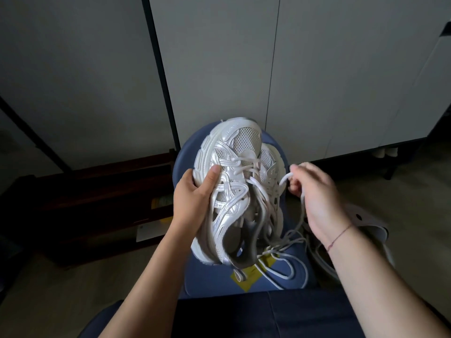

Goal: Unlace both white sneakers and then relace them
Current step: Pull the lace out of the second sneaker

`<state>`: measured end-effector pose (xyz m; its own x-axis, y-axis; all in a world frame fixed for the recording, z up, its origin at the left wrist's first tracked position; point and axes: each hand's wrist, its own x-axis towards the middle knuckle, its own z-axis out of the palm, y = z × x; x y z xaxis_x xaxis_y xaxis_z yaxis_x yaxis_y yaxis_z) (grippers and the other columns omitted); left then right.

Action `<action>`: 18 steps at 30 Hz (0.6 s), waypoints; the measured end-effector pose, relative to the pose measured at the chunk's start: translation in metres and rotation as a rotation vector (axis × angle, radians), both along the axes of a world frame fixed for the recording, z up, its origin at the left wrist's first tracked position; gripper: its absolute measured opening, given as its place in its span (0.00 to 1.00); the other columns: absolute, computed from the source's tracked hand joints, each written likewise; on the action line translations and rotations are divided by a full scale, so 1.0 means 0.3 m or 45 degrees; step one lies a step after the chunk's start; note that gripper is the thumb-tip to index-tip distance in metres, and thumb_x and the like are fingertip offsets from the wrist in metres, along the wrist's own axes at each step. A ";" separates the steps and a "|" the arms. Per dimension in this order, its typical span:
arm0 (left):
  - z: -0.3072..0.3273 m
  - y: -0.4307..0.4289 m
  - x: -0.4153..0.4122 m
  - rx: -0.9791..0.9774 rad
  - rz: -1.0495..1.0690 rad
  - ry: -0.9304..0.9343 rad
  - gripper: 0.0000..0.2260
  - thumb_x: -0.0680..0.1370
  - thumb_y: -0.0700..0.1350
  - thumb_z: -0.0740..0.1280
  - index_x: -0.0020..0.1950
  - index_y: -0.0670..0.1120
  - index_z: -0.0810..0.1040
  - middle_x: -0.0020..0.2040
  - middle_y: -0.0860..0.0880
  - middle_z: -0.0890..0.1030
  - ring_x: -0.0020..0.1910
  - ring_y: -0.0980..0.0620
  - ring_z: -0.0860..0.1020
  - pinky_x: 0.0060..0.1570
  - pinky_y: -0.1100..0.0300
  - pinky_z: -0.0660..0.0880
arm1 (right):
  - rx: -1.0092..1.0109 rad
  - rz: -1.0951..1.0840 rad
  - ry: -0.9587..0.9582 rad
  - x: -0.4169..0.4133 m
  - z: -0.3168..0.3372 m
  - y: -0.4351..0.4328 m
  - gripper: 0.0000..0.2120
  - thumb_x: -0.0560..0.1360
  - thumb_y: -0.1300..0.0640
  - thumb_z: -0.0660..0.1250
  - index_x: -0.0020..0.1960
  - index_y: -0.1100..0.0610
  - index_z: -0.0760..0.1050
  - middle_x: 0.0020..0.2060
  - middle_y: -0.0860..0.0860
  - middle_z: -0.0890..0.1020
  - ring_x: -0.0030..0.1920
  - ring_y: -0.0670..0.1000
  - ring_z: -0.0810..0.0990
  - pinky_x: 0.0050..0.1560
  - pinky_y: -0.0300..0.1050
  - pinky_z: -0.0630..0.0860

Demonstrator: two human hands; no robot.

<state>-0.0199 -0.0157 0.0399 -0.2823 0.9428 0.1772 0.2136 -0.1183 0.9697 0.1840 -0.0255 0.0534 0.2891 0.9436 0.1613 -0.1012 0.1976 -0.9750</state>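
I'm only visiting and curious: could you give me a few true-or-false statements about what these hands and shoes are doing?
1. The left hand holds the near sneaker by its side. True.
2. The right hand is empty. False: it pinches a loop of white lace.
3. A blue seat lies beneath the near sneaker. True.
4. The near sneaker has no lace in it. False: white lace crosses its eyelets near the toe.
5. A thread bracelet sits on the left wrist. False: it is on the right wrist.
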 end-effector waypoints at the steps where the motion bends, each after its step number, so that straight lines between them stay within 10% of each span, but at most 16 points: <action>1: 0.001 -0.001 0.001 -0.004 -0.016 -0.037 0.20 0.72 0.61 0.69 0.52 0.45 0.79 0.46 0.52 0.84 0.41 0.61 0.82 0.39 0.69 0.75 | 0.019 -0.004 -0.187 -0.010 -0.014 0.000 0.12 0.73 0.57 0.66 0.31 0.52 0.71 0.30 0.49 0.72 0.34 0.48 0.70 0.41 0.42 0.68; 6: -0.001 -0.006 0.008 -0.025 -0.064 -0.068 0.25 0.67 0.65 0.69 0.52 0.47 0.78 0.46 0.52 0.85 0.43 0.57 0.84 0.44 0.61 0.78 | 0.172 0.099 -0.435 -0.045 -0.003 -0.026 0.03 0.74 0.59 0.69 0.46 0.52 0.76 0.40 0.48 0.79 0.38 0.39 0.75 0.43 0.30 0.72; 18: -0.012 -0.007 0.039 -0.018 -0.067 0.033 0.19 0.70 0.62 0.71 0.47 0.47 0.78 0.42 0.53 0.84 0.40 0.57 0.83 0.42 0.59 0.78 | 0.264 -0.070 -0.825 -0.060 0.001 -0.029 0.06 0.70 0.59 0.74 0.37 0.55 0.77 0.34 0.45 0.78 0.35 0.38 0.75 0.36 0.24 0.67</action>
